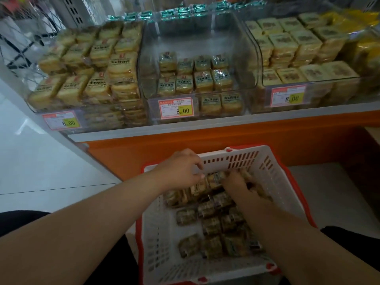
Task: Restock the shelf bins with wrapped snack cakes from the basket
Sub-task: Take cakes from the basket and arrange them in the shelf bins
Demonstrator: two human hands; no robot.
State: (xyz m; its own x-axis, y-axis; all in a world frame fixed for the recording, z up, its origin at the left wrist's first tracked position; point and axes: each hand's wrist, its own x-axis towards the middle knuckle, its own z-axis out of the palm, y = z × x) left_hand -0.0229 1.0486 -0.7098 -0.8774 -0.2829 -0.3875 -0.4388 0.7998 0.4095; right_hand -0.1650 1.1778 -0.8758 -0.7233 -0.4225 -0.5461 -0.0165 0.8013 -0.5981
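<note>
My left hand (181, 167) is curled down over the far end of the pile, fingertips pinching at the wrapped snack cakes (207, 219) there, and just right of it my right hand (239, 185) is dug into the same heap, fingers bent around a few packs. Both work inside the basket (267, 161), the white, red-rimmed crate directly under my wrists.

I judge this is the gather step: to do it well I'd stack several packs flat between both palms, squeeze lightly so the film doesn't slip, and lift straight up past the rim.

The cakes look like small square slabs in clear, shiny wrappers with dark print, lying loosely, some overlapping, mostly toward the side under my right forearm.

Above and beyond my grip, the left bin (86, 75) sits nearly full; the middle bin (197, 79), straight ahead, is low and looks the likely target; the right bin (304, 58) holds paler packs.
</note>
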